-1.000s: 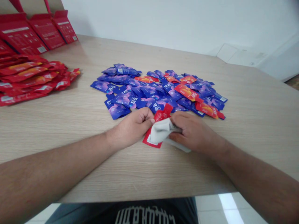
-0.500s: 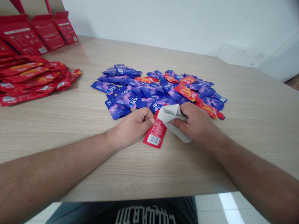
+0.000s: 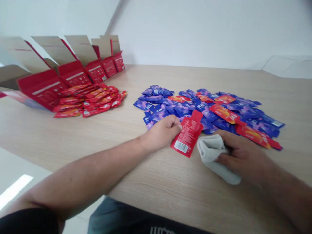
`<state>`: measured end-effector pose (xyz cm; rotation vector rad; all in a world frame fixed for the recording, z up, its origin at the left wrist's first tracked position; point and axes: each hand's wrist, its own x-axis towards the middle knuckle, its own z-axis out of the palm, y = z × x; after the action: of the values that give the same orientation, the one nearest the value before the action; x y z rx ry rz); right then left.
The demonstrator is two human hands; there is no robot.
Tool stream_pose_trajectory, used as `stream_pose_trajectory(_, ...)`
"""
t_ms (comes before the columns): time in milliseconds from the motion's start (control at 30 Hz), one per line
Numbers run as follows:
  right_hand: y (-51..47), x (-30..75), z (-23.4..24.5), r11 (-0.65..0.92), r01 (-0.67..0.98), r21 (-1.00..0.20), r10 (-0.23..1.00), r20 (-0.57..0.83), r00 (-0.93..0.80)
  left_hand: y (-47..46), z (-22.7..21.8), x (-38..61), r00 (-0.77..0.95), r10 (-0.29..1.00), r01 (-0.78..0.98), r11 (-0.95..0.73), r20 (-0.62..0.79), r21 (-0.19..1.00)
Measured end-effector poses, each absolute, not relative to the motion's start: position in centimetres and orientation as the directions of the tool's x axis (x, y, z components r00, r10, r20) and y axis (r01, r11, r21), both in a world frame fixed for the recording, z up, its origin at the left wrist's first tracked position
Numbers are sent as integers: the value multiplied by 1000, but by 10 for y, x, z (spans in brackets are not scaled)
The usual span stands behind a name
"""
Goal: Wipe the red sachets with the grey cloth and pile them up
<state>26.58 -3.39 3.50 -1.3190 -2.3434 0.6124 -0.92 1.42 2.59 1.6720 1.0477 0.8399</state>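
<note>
Between the thumb and fingers of my left hand [image 3: 164, 133] is the left edge of a red sachet [image 3: 187, 134]. Its printed back with a white barcode faces up, and its narrow neck points away from me. My right hand [image 3: 240, 156] is closed around a folded pale grey cloth [image 3: 214, 156], a little to the right of the sachet and apart from it. Just beyond both hands spreads a heap of purple-blue sachets [image 3: 180, 109], with several red-orange sachets [image 3: 223, 113] lying among them.
Left of the heap lies a pile of red sachets [image 3: 97, 99] on the wooden table [image 3: 156, 182]. Behind that pile stands a row of red cardboard boxes [image 3: 73, 74] with raised flaps. A white wall [image 3: 195, 32] borders the table's far side.
My right hand has drawn the cloth away from the sachet, toward the right. The sachet's neck is now uncovered. The view has turned left, showing more boxes.
</note>
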Motion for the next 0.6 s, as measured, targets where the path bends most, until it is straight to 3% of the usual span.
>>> stream_pose_trajectory(100, -33, 266, 31, 428, 756, -496, 887, 72, -456, 30, 47, -39, 271, 944, 414, -289, 186, 863)
stream_pose_trajectory(200, -34, 265, 27, 426, 761, -489, 889, 68, -453, 43, 68, -82, 166, 934, 650, -345, 317, 677)
stream_pose_trajectory(367, -31, 266, 21, 401, 782, -477, 904, 71, -421, 66, 101, -174, -44, 904, 938, -109, 426, 329)
stream_pose_trajectory(467, -28, 267, 17, 404, 760, -510, 900, 71, -431, 78, 124, -234, -38, 862, 997, -1, 505, 77)
stream_pose_trajectory(600, -24, 273, 8, 386, 755, -529, 913, 105, -393, 88, 147, -297, -64, 831, 997, 76, 553, 2)
